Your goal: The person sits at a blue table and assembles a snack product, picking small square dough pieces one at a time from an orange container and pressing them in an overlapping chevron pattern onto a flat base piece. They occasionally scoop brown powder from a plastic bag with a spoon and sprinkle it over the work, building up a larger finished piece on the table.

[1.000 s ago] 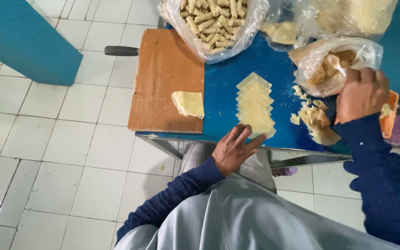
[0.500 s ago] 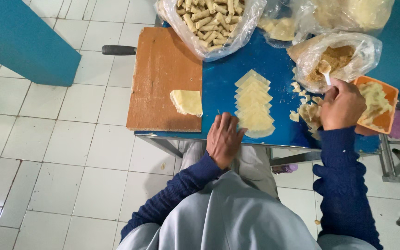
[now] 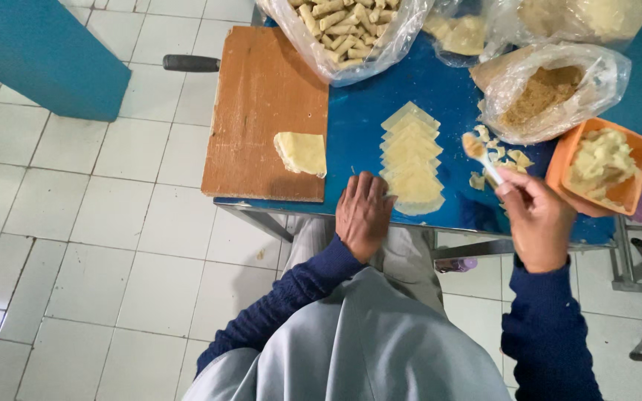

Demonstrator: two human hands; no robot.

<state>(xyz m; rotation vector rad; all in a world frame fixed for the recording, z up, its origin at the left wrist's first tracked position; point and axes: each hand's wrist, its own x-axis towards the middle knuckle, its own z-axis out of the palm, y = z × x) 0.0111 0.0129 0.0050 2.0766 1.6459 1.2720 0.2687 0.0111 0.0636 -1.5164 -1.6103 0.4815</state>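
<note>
**Spoon lifted out of the crumb bag toward the wrappers**

The right hand [image 3: 535, 221], which half a second before had been at the mouth of the clear plastic bag of brown crumbly filling [image 3: 548, 93], had drawn back toward the table edge. Its fingers were pinched shut around a small white spoon [image 3: 482, 157] carrying a lump of filling, held just right of the overlapping row of pale yellow square wrappers [image 3: 410, 156] on the blue table [image 3: 362, 111]. The left hand [image 3: 363, 214] had slid forward and lay flat, fingers loosely spread, holding nothing, its fingertips touching the nearest wrapper. A loaded spoon suggested filling was about to go on.

A large clear bag [image 3: 347, 30] held finished rolls. The square orange plastic tub [image 3: 596, 167] held pale chunks. A folded wrapper [image 3: 300, 152] lay on the brown wooden board [image 3: 261, 111].
</note>
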